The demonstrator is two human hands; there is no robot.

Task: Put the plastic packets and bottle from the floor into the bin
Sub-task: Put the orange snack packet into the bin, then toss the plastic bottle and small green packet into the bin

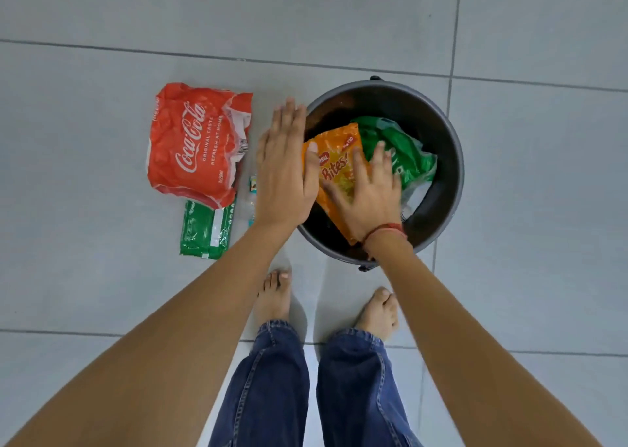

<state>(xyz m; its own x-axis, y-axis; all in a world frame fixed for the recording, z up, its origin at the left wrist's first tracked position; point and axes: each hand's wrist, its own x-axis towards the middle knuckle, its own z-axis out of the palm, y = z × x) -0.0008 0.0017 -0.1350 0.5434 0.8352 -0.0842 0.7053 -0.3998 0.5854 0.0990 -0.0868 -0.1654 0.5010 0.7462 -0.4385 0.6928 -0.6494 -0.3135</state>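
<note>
Head view: I see orange packet (336, 171) and green bag (401, 150) in bin (452, 161); right hand (368, 191) splayed flat on orange packet, left hand (289, 167) flat, empty. Red packet (197, 144), green packet (205, 230), bottle (250, 205) left on floor (102, 293).

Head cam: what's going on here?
A person stands over a dark bin, both hands on an orange snack packet over its mouth: right hand spread on top, left hand flat against its edge. A green packet is already inside. The red Coca-Cola wrapper, small green packet and clear bottle remain on the floor.
</note>
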